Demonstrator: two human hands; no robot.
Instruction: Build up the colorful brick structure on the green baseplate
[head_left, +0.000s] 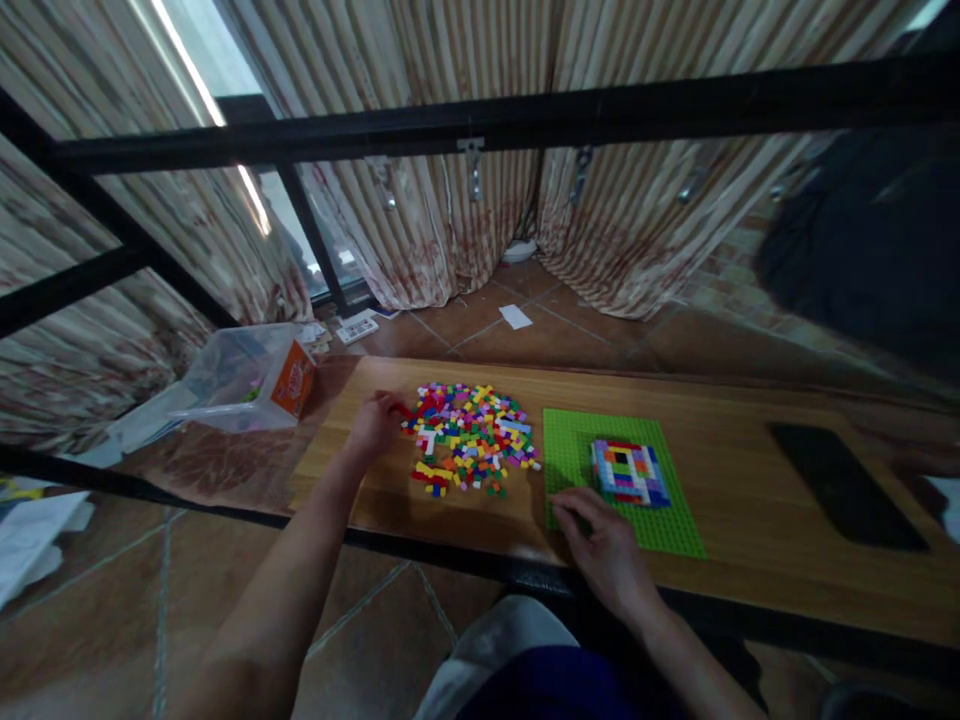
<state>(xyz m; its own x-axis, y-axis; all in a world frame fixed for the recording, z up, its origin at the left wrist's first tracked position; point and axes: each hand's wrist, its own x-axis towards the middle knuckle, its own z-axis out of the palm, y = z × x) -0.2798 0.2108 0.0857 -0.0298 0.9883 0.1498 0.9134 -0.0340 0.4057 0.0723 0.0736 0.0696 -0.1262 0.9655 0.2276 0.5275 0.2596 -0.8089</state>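
At the left edge of a loose pile of small coloured building bricks (480,430), my left hand (371,428) has its fingers closed on a red brick (403,410). My right hand (600,540) is over the front left part of a green studded baseplate (566,435). Its fingers are curled together, and whatever they hold, if anything, is too small to make out. Just beyond that hand, a low multicoloured brick structure (628,474) with a gap in its middle sits on the baseplate.
The wooden tabletop (487,530) carries a dark flat rectangular object (844,485) on the right. A clear plastic box (232,380) with an orange label stands left of the tabletop. A black bar (480,130) crosses in front of the curtains. Someone in dark clothing (877,240) is at the far right.
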